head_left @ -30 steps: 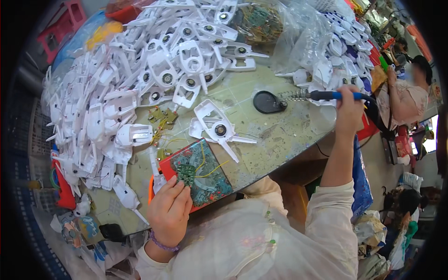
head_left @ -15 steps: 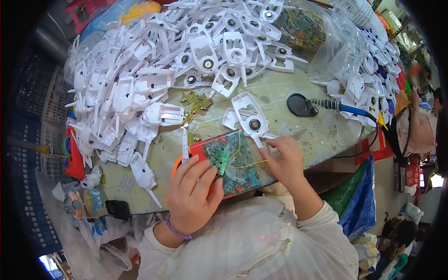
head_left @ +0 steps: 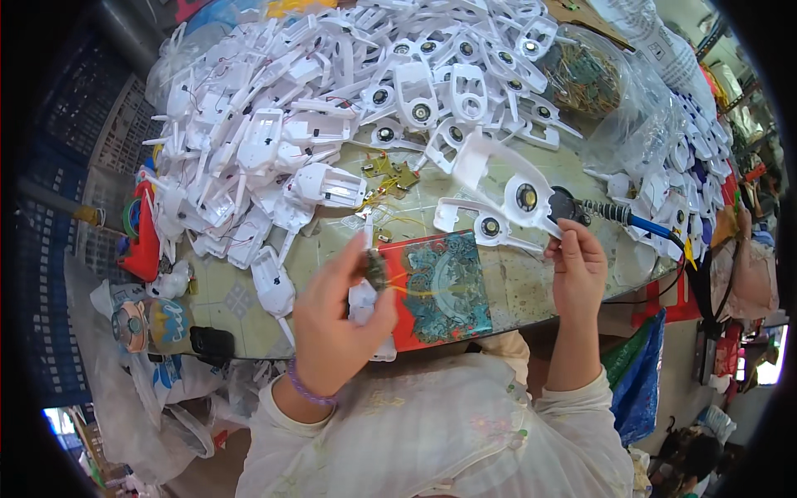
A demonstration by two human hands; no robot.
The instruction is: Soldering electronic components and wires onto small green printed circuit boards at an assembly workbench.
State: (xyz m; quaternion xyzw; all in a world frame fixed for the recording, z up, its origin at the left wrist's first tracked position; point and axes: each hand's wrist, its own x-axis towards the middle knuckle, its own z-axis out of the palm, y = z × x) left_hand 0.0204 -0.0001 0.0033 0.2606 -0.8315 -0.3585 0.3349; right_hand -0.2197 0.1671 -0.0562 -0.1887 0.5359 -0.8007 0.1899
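Note:
My left hand, a purple bead bracelet at its wrist, pinches a small circuit board. Motion blurs the board, and yellow wires run from it over the red and teal work pad. My right hand grips the narrow stem of a white plastic housing, lifted and tilted above the table. A round black speaker sits in that housing. Beneath it, a second white housing with a speaker lies on the table.
White housings are heaped across the back and left. Loose boards with yellow wires lie behind the pad. A blue-handled soldering iron rests in its coil holder at right. Wired boards fill a clear bag at the back.
My right hand has taken a white housing by its stem and raised it up and to the right. My left hand has tilted the board up off the pad.

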